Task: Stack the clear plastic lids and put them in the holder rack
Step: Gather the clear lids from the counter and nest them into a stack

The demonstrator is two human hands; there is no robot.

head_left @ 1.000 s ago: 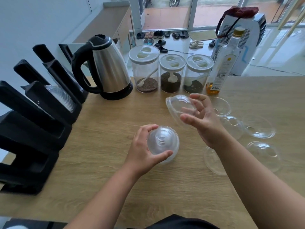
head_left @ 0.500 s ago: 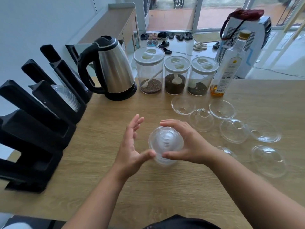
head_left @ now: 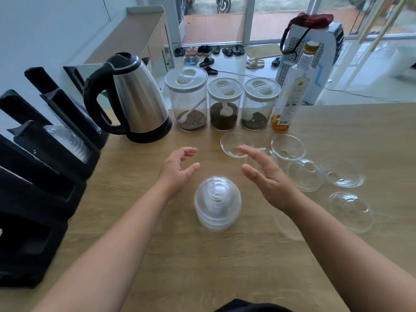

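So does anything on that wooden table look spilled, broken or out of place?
Nothing spilled or visibly broken. The loose clear plastic dome lids lie scattered on the light wooden table, some dome-up, some rim-up. The stack of clear dome lids stands upright between the open left hand and right hand.

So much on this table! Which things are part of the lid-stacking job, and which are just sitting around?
Part of the job:
stack of lids
loose lids
holder rack
left hand, right hand, both open

Just sitting around:
kettle
three jars
bottle
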